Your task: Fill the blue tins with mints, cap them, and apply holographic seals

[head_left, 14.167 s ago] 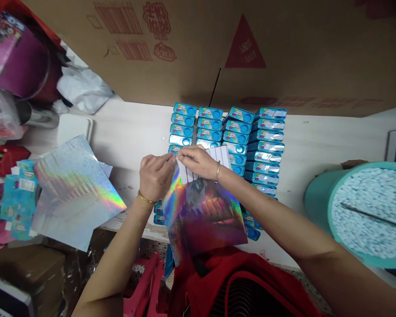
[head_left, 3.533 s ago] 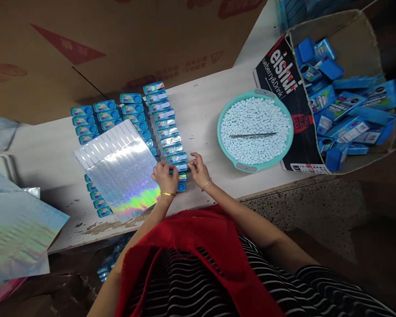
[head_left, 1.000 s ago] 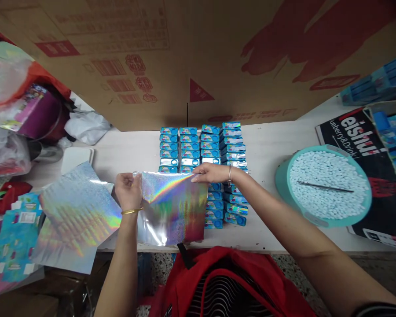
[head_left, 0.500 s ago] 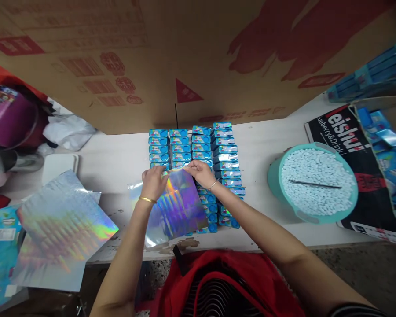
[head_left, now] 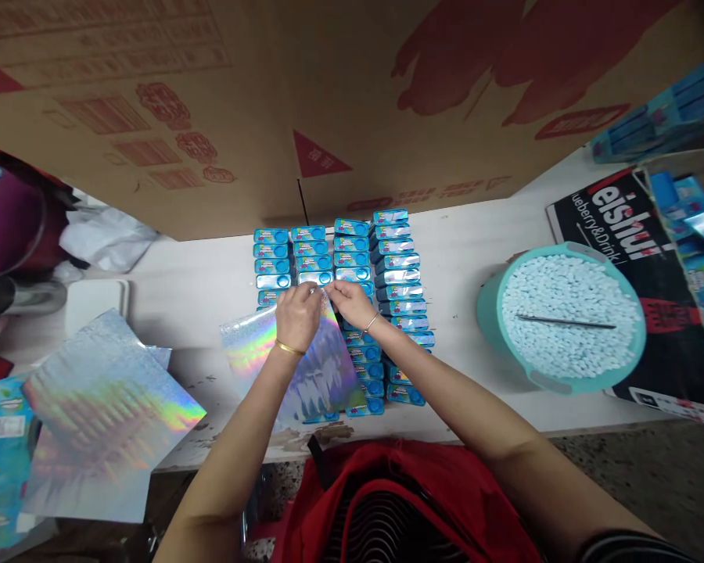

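Note:
A shiny holographic sheet (head_left: 322,375) slants over the left rows of small blue tins (head_left: 352,260). My left hand (head_left: 299,314), with a gold bangle at the wrist, pinches the sheet's upper edge. Close beside it, my right hand (head_left: 352,303) grips the same edge near the corner, fingertips almost touching the left ones. Both hands are closed. The tins stand in several columns on the white table (head_left: 457,258); the sheet and my hands hide some of them.
At right stands a turquoise bucket (head_left: 486,313) of small white pellets, a dark thin stick (head_left: 566,321) lying on top. Beyond it is a black printed carton (head_left: 627,211) with blue packs. More holographic sheets (head_left: 111,391) lie at left. A large cardboard box (head_left: 246,156) stands behind.
My left hand has moved right, towards my right hand, along the sheet's upper edge. The sheet has shifted and bent slightly with it. The view has turned a little.

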`<action>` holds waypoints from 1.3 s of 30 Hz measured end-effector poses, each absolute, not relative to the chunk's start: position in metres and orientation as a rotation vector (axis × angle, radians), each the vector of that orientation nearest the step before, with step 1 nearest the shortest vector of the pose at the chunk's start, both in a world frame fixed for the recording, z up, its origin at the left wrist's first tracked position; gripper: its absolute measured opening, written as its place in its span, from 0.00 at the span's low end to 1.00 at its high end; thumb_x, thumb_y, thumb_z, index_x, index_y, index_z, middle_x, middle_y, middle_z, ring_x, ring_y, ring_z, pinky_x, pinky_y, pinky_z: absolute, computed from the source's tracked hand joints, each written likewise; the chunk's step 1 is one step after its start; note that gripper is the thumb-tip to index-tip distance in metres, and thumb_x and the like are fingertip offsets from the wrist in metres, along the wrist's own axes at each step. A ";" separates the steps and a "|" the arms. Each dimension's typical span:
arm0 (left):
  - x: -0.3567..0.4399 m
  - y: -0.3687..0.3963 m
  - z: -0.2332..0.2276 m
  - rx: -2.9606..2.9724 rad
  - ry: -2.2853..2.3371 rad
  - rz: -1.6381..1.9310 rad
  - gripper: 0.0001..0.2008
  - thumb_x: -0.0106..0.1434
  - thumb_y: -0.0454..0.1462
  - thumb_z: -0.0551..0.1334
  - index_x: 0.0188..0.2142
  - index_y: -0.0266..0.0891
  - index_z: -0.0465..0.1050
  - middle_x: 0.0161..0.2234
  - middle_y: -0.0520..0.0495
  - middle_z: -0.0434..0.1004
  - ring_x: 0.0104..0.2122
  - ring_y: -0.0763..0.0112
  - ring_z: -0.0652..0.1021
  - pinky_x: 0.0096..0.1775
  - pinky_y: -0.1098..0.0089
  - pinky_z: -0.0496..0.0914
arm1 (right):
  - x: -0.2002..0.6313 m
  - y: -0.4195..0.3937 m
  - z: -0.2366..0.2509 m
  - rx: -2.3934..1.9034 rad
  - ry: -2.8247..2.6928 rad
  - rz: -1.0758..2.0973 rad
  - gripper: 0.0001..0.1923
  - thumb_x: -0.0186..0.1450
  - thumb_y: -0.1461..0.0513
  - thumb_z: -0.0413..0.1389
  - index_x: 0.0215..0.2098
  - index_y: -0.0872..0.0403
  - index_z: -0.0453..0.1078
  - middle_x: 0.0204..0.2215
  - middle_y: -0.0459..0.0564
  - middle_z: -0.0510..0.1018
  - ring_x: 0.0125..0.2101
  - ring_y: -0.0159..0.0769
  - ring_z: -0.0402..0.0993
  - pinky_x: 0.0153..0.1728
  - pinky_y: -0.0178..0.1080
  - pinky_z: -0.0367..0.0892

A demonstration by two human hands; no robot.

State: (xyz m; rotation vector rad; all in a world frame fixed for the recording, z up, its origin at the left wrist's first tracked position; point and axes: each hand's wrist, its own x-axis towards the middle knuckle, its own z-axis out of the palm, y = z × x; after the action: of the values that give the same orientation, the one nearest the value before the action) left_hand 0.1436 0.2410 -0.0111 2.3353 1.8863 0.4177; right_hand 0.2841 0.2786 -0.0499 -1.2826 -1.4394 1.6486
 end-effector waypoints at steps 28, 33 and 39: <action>0.317 0.101 0.009 0.606 1.544 0.939 0.13 0.48 0.42 0.69 0.25 0.39 0.67 0.21 0.55 0.68 0.24 0.77 0.69 0.30 0.73 0.64 | 0.476 0.089 0.018 -1.655 -0.928 1.630 0.19 0.60 0.46 0.57 0.26 0.53 0.67 0.24 0.45 0.72 0.28 0.33 0.66 0.35 0.37 0.64; 0.325 0.094 -0.017 0.977 1.657 0.860 0.08 0.54 0.41 0.64 0.25 0.39 0.69 0.26 0.52 0.70 0.29 0.73 0.71 0.37 0.69 0.67 | 0.494 0.085 -0.004 -1.757 -1.079 1.491 0.17 0.61 0.49 0.55 0.24 0.53 0.65 0.22 0.43 0.66 0.25 0.31 0.59 0.29 0.35 0.57; 0.324 0.090 -0.026 1.429 1.814 0.659 0.06 0.57 0.39 0.63 0.27 0.40 0.72 0.35 0.47 0.72 0.40 0.64 0.73 0.46 0.60 0.64 | 0.501 0.074 -0.024 -1.770 -1.299 1.392 0.14 0.62 0.53 0.52 0.24 0.53 0.67 0.24 0.46 0.69 0.27 0.34 0.63 0.29 0.36 0.58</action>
State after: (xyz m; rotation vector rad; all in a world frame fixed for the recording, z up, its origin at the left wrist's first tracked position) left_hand 0.3237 0.0896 -0.0255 1.4288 1.8140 0.6592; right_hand 0.5012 0.0741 -0.0241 -1.7697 -1.2992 1.3918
